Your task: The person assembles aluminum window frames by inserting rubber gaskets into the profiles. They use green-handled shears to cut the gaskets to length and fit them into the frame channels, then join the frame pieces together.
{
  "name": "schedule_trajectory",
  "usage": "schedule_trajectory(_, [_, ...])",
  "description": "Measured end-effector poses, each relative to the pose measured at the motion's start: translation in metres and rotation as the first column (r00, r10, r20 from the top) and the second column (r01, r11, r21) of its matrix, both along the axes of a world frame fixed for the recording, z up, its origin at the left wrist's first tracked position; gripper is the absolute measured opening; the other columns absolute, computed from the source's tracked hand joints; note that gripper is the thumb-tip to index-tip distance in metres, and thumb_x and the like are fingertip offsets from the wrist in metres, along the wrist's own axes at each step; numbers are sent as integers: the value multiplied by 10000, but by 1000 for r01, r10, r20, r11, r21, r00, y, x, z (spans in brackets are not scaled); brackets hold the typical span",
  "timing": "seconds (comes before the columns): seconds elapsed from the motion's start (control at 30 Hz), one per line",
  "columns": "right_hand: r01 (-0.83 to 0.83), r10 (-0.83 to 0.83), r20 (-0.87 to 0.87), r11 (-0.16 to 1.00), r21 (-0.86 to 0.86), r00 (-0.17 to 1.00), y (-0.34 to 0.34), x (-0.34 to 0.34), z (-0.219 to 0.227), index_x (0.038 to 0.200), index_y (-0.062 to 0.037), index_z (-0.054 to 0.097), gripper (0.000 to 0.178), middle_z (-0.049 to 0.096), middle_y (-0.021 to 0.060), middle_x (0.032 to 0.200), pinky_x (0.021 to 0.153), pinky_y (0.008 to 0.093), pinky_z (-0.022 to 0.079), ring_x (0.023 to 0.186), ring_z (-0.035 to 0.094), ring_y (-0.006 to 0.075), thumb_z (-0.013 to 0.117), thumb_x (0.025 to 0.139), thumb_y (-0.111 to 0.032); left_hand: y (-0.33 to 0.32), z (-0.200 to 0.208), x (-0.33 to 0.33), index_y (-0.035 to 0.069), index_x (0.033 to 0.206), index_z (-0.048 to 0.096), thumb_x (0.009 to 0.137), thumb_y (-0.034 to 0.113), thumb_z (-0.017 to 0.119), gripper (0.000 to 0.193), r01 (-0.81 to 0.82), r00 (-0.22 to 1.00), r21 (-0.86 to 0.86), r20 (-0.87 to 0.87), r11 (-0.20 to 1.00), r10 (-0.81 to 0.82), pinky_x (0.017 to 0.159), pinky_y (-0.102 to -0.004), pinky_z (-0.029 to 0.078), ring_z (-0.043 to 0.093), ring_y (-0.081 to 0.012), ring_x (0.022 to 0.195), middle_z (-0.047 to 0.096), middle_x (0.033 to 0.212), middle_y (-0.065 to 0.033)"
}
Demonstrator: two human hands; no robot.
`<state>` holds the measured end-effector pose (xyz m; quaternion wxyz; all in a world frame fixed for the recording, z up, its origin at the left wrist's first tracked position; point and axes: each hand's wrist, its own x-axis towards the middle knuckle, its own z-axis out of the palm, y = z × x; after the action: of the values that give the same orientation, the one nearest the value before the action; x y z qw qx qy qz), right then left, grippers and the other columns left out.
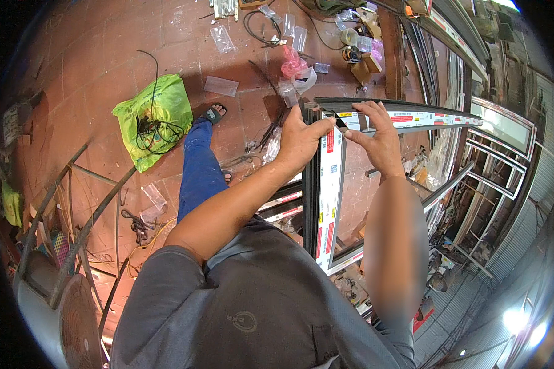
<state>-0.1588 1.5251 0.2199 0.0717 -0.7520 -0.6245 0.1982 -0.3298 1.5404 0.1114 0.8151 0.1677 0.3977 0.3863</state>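
Note:
A framed panel stands before me, its dark and white profiles covered with printed protective film; its upright [329,203] and top rail [437,117] meet at a corner. My left hand [298,141] is closed around that corner, the thumb lying across the film. At the thumb tip sits a small black rectangular piece [340,123] against the frame. From the other side my right hand [378,138] bends over the rail, its thumb tip at the black piece's end and its fingers curled above. The fingertips partly cover the contact there.
A yellow-green plastic bag [154,120] with dark cord lies on the tiled floor at left, by a foot in a sandal [213,114]. Metal bars [98,215] rise at lower left. Pink bag [293,61], boxes [364,69] and clutter lie ahead; more frames [498,147] stand right.

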Motion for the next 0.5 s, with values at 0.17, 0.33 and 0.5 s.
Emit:
schedule_trajectory(0.17, [21, -22, -42, 999, -28, 999, 0, 4, -2, 1323, -124, 692, 632, 635, 151, 1417, 1245, 491, 341, 1435, 489, 424, 909, 735, -201, 0, -6, 2, 6, 1165, 590, 932, 107, 775, 314, -7, 997, 101, -70, 995, 14, 727, -287, 570, 672, -113, 808, 701, 983, -48])
schedule_trajectory(0.33, [-4, 0, -66, 998, -59, 998, 2, 3, 2, 1321, -117, 687, 620, 643, 139, 1400, 1245, 490, 340, 1429, 496, 420, 897, 742, -187, 0, -12, 5, 3, 1152, 596, 929, 116, 776, 308, 15, 997, 102, -81, 995, -7, 747, -294, 566, 668, -113, 822, 699, 971, -46])
schedule_trajectory(0.5, [-32, 32, -29, 999, 2, 999, 1, -1, 3, 1320, -91, 677, 614, 652, 137, 1370, 1257, 488, 323, 1359, 551, 389, 884, 746, -166, -1, -19, 7, -8, 1135, 593, 924, 113, 776, 304, 28, 994, 178, -112, 984, -8, 745, -294, 561, 666, -117, 818, 701, 966, -55])
